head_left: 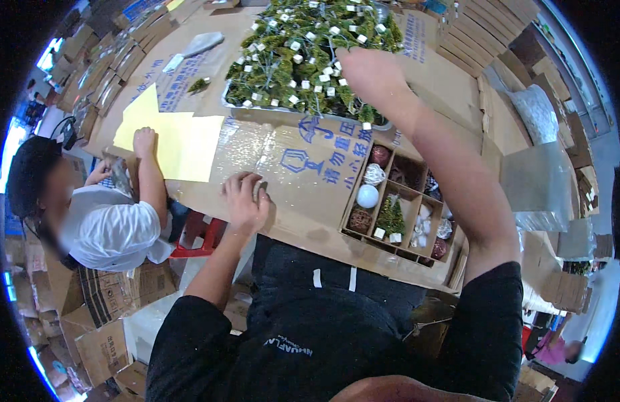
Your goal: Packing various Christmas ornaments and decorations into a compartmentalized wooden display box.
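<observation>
My left hand (246, 203) rests on the cardboard-covered table (283, 221), fingers spread and holding nothing. My right hand (371, 77) reaches over a tray (236, 100) heaped with small green bottle-brush trees (276, 60) that have white cube bases. Its fingertips dip among the trees, so whether they grip one is hidden. Below my right forearm lies a divided cardboard box (350, 231). Its compartments hold a white ball (367, 195), a dark red ball (380, 155), a silvery wire-like ball (374, 174), a brown ball (361, 219) and green trees with white bases (391, 218).
Yellow sheets (189, 147) lie at the left, where a co-worker in a white shirt (116, 231) sits with a hand on them. A single small tree (199, 85) and a clear plastic bag (203, 43) lie farther back. Stacked cardboard (481, 33) stands at the far right.
</observation>
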Demonstrator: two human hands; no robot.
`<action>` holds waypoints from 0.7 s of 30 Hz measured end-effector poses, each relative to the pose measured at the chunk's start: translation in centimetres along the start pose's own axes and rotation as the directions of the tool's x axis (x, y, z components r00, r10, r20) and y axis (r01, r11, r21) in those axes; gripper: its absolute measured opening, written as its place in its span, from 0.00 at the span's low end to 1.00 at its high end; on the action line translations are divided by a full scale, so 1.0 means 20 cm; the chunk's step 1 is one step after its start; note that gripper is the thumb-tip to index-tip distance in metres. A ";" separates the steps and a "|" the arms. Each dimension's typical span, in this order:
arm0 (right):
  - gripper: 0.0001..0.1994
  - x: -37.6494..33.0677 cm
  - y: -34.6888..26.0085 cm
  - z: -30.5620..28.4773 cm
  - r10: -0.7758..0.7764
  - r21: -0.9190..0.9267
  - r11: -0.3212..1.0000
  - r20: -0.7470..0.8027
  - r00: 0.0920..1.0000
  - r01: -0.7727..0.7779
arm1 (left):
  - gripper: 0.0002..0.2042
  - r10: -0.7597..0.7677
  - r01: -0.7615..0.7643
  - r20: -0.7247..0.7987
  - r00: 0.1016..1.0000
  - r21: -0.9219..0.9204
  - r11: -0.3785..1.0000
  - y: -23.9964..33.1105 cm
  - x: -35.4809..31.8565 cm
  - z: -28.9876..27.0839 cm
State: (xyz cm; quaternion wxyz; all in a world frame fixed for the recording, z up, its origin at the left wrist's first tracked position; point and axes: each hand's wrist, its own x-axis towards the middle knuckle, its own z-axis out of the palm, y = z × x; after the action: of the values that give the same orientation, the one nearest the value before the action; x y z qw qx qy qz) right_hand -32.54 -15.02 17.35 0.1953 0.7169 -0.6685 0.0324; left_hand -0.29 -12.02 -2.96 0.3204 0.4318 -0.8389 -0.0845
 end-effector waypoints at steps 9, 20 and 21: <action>0.09 0.22 0.14 0.24 0.003 0.078 0.997 0.152 0.988 -0.015 | 0.13 0.031 -0.033 -0.037 0.999 -0.066 0.997 -0.01 0.01 -0.02; 0.16 0.42 0.40 -0.15 0.293 0.636 0.747 -0.054 0.955 -0.193 | 0.13 -0.001 -0.003 -0.072 0.997 -0.057 0.998 -0.02 0.00 0.01; 0.16 0.45 0.45 -0.15 0.334 0.677 0.685 0.036 0.942 -0.269 | 0.13 0.006 -0.011 -0.065 0.998 -0.077 0.997 -0.02 0.00 0.01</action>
State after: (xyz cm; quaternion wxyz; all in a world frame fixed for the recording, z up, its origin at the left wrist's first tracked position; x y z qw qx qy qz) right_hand -39.71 -22.76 25.06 -0.0550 0.6164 -0.7101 0.3359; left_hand -0.22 -12.35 -3.25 0.3641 0.4181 -0.8260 -0.1017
